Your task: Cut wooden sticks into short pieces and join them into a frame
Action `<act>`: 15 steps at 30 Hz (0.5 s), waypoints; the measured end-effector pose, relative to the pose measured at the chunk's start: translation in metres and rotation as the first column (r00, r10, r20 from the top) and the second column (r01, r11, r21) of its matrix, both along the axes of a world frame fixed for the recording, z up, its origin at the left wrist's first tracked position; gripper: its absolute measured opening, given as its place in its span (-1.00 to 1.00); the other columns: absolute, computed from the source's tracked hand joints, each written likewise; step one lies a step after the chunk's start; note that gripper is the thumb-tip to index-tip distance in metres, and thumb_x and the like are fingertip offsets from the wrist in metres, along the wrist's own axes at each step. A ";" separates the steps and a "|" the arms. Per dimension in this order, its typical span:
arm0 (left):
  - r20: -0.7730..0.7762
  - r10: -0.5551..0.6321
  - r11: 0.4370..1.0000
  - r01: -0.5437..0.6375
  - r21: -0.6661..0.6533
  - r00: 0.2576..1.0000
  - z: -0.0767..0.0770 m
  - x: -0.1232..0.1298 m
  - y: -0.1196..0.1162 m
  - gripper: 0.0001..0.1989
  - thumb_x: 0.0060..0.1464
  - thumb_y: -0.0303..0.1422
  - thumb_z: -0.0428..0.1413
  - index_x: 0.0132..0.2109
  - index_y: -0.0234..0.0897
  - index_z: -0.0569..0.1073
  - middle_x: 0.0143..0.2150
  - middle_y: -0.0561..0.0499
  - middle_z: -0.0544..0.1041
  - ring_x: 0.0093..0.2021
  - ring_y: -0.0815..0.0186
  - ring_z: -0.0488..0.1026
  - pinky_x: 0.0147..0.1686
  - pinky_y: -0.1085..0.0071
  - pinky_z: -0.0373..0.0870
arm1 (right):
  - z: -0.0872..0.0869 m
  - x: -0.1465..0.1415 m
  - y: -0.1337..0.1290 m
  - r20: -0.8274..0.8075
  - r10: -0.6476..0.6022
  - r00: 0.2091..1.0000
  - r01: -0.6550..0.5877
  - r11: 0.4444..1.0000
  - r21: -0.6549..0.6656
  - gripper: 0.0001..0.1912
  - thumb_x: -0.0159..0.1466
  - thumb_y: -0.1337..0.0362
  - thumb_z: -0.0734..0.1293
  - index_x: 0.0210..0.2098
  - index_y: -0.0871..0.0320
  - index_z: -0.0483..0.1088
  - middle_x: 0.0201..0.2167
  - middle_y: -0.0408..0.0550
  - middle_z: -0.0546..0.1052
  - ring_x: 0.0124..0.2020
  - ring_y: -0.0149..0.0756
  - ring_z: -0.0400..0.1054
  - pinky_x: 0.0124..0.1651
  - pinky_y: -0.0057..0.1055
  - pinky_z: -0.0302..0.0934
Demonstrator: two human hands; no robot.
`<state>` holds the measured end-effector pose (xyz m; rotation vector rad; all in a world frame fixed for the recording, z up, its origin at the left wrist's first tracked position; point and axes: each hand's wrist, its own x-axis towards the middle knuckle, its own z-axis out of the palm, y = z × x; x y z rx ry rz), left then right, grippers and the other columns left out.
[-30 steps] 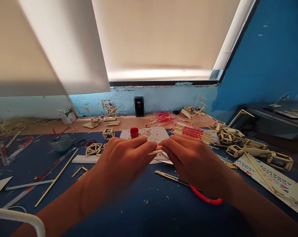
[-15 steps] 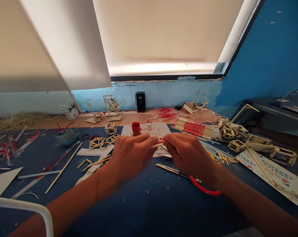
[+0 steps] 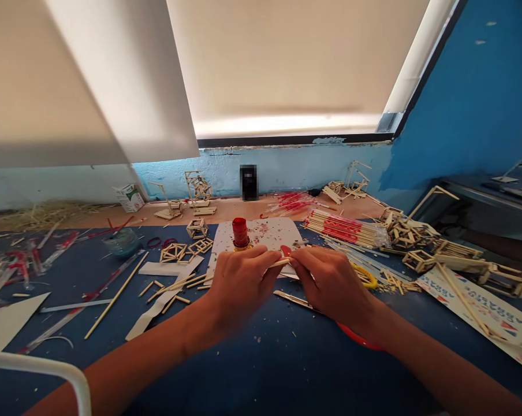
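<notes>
A thin pale wooden stick (image 3: 280,263) spans the short gap between my two hands. My left hand (image 3: 242,278) pinches its left end between thumb and fingers. My right hand (image 3: 334,279) is closed on the right end. Just beyond the fingertips shows a small red patch (image 3: 286,250); what it belongs to is unclear. Behind my left hand, a red-topped bottle (image 3: 240,231) stands on a white board (image 3: 223,232) strewn with crumbs. Below my right hand lie a narrow wooden-looking strip (image 3: 293,297) and a partly hidden red loop (image 3: 360,339).
Small stick frames (image 3: 173,252) and loose sticks lie left on the blue table (image 3: 243,370). Right are a stick bundle with red wrapping (image 3: 343,227), a yellow ring (image 3: 368,277), more stick frames (image 3: 503,276) and a printed sheet (image 3: 495,323). A white bar (image 3: 40,363) crosses the lower left.
Both hands have shifted slightly right and down in the view, still holding the stick. The whole scene has moved a little the same way, and more of the yellow ring shows.
</notes>
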<state>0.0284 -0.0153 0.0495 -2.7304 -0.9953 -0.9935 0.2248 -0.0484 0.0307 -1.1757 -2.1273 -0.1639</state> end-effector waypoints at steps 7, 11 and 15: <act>0.030 0.054 0.997 -0.052 -0.054 0.998 -0.007 -0.008 -0.001 -0.70 0.40 -0.28 0.03 -0.23 -0.27 0.60 -0.33 -0.02 0.66 -0.38 0.32 0.57 -0.42 0.46 0.27 | -0.005 0.008 0.004 -0.002 -0.052 0.999 0.052 0.995 -0.083 -0.64 0.49 0.28 0.14 -0.35 0.21 0.46 -0.52 -0.04 0.51 -0.53 -0.32 0.34 -0.38 -0.37 0.06; -0.015 0.069 0.988 -0.071 -0.140 0.997 0.002 -0.038 -0.002 -0.70 0.41 -0.22 0.01 -0.17 -0.24 0.58 -0.24 0.00 0.66 -0.35 0.34 0.57 -0.35 0.46 0.31 | 0.001 0.040 0.021 0.035 -0.058 0.998 0.067 0.926 -0.371 -0.67 0.47 0.16 0.20 -0.19 0.15 0.57 -0.44 -0.06 0.60 -0.51 -0.31 0.38 -0.41 -0.38 0.09; -0.099 0.149 0.963 -0.167 -0.212 0.984 0.014 -0.085 0.005 -0.68 0.42 -0.23 -0.07 0.00 -0.30 0.49 -0.24 -0.04 0.63 -0.37 0.31 0.52 -0.35 0.47 0.32 | 0.007 0.076 0.055 0.125 -0.221 0.967 0.254 0.858 -0.446 -0.66 0.41 0.06 0.26 -0.07 0.07 0.61 -0.43 -0.06 0.63 -0.54 -0.29 0.37 -0.46 -0.37 0.05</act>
